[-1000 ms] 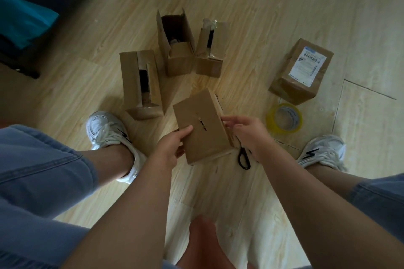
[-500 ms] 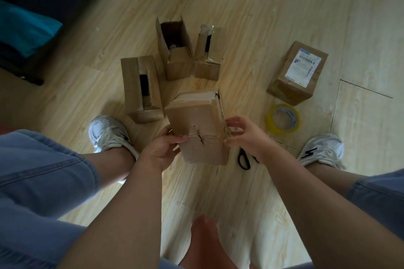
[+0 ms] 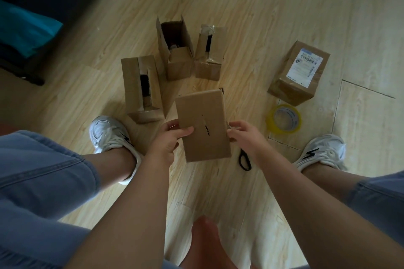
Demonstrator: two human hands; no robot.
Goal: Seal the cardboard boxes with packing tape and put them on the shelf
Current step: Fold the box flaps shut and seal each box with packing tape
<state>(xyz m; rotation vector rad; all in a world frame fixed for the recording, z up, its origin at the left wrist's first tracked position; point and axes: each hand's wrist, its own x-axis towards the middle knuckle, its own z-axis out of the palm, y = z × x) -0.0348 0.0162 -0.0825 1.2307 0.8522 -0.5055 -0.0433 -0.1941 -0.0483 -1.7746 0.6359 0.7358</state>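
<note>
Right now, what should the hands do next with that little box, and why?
Probably the right hand should let go and reach for the yellow tape roll lying on the floor just to its right, while the left hand holds the box. Both hands grip the box, no tape shows on the face we can see, and neither hand has the tape.

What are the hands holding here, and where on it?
A small cardboard box: the left hand grips its left edge, thumb on the upper face; the right hand pinches its right edge.
</note>
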